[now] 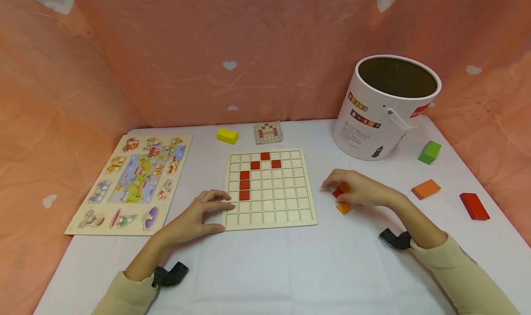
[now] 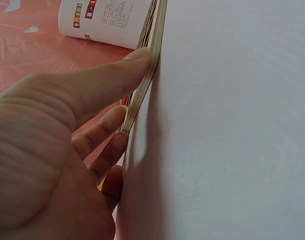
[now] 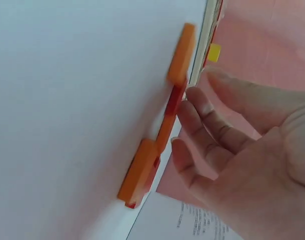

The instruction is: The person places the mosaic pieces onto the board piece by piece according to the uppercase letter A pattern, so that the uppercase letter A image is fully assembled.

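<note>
A pale wooden grid board [image 1: 286, 200] lies flat on the table, with several red square tiles [image 1: 244, 184] in its cells. My left hand [image 1: 188, 222] rests at the board's left edge; in the left wrist view its thumb [image 2: 112, 77] touches the rim and the fingers are loosely bent. Right of the board, my right hand [image 1: 361, 189] hovers over a small group of loose red and orange tiles [image 1: 343, 208], partly hiding them. From the right wrist, the orange tile [image 3: 182, 55] and others stand apart from the bent fingers, with nothing pinched between them.
A small pattern card [image 1: 268, 132] and a yellow block [image 1: 227, 136] lie behind the board. At left is a picture puzzle [image 1: 93, 213]. A white bucket [image 1: 361, 131] stands back right, near green [image 1: 429, 152], orange [image 1: 426, 189] and red [image 1: 474, 206] blocks.
</note>
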Available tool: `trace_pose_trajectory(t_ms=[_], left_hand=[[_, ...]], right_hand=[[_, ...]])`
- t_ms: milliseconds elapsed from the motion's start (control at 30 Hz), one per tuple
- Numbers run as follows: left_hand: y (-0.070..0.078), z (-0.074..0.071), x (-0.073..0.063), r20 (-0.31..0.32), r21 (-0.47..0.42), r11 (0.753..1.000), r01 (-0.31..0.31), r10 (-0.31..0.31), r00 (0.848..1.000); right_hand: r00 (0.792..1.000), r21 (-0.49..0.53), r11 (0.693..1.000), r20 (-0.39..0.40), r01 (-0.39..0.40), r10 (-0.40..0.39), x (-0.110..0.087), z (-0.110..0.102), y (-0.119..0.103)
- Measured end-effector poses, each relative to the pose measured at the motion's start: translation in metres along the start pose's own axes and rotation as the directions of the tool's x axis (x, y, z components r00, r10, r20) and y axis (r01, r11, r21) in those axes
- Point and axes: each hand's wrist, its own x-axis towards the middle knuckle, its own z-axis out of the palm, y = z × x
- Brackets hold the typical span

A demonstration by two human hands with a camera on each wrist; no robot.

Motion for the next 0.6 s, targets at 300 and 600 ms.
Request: trace_pose_trajectory(t_ms=[300, 600], left_hand=[[0.0007, -0.0009, 0.0002, -0.002, 0.002, 1.0, 0.005, -0.005, 1.0], [-0.0012, 0.0006, -0.0003, 0.0, 0.011, 1.0, 0.001, -0.001, 1.0]], right_hand=[[1.0, -0.062, 0.998, -0.002, 0.0, 0.0, -0.0054, -0.0013, 0.0069], [0.999, -0.07, 0.997, 0.041, -0.02, 0.023, -0.0098, -0.0042, 0.0051]])
